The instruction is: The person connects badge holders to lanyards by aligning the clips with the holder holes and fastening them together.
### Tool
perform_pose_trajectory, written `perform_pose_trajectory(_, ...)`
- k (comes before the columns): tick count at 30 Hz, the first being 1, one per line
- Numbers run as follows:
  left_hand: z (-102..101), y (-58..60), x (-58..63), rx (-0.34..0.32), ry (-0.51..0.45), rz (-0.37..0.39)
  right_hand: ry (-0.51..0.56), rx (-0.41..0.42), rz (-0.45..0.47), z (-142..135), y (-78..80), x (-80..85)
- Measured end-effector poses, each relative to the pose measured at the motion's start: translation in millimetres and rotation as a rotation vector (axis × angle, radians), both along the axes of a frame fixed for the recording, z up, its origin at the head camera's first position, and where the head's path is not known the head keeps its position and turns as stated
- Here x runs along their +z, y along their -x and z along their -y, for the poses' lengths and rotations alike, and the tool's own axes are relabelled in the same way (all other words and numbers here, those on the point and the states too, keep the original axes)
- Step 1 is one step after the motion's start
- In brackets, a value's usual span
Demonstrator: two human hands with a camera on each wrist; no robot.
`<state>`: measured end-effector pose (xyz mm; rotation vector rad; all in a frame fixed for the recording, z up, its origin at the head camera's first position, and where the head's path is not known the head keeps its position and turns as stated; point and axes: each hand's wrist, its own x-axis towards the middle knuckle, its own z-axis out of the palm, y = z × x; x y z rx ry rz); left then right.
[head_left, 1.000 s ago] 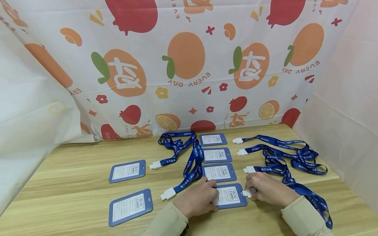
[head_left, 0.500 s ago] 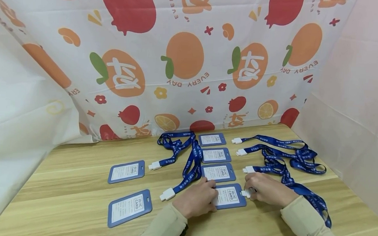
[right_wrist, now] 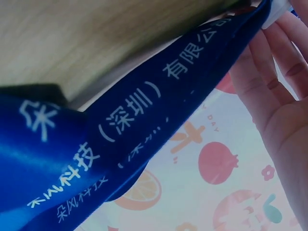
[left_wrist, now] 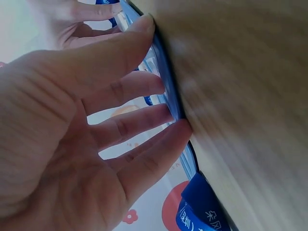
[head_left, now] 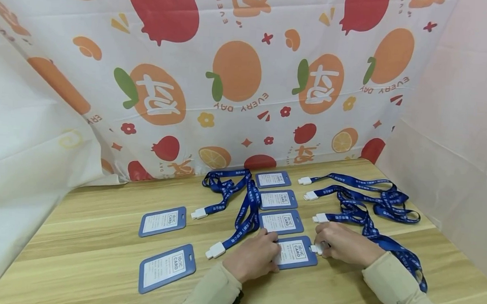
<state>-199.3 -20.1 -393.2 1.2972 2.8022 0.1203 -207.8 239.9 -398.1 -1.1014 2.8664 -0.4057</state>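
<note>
In the head view, a blue-rimmed ID card holder [head_left: 298, 252] lies on the table with its slotted end to the right. My left hand [head_left: 254, 256] holds its left end; the left wrist view shows thumb and fingertips at the holder's edge [left_wrist: 168, 77]. My right hand [head_left: 340, 242] pinches the white plastic clip [head_left: 315, 249] of a blue lanyard, right at the slot. The clip is partly covered by the fingers. Blue strap [right_wrist: 130, 115] with white lettering runs from that hand across the right wrist view.
Three more card holders [head_left: 281, 221] line up behind this one. Lanyards with white clips [head_left: 320, 218] lie heaped on the right. Two other holders [head_left: 167, 267] and two lanyards [head_left: 216, 250] lie on the left. A fruit-print cloth [head_left: 234, 124] hangs behind the wooden table [head_left: 97, 254].
The head view has shifted very slightly. Both hands, the card holder and the clip keep practically the same place and pose.
</note>
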Motion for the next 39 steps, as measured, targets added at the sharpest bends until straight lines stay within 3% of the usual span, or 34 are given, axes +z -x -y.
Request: perform_pose_trajectory(39, -1.3, 0.5, -0.7, 0.021, -0.004, 0.018, -0.002, 0.034, 0.01, 1.7, 2.3, 1.2)
